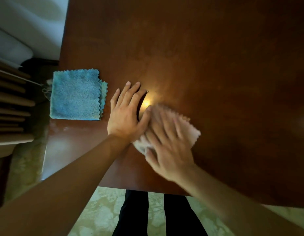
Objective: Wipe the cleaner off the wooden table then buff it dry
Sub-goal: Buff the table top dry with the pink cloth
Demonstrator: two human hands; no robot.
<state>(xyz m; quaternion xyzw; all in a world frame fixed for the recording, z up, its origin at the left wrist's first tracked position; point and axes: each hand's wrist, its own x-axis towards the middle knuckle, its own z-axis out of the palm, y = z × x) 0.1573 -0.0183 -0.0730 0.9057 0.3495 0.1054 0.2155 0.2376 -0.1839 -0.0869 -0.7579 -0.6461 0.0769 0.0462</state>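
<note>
The dark wooden table (207, 53) fills most of the view, with a bright light reflection near its middle. My right hand (166, 145) lies flat, fingers spread, pressing a pale pink cloth (190, 132) onto the tabletop; hand and cloth are motion-blurred. My left hand (127, 113) rests flat on the wood just left of the pink cloth, fingers straight and together, thumb touching the cloth's edge. A folded blue cloth (75, 95) with zigzag edges lies on the table's left side, apart from both hands.
The table's near edge (148, 189) runs just above my dark trouser legs (156, 215) and a pale patterned carpet. A slatted wooden piece of furniture (10, 106) stands to the left of the table, with white bedding behind it.
</note>
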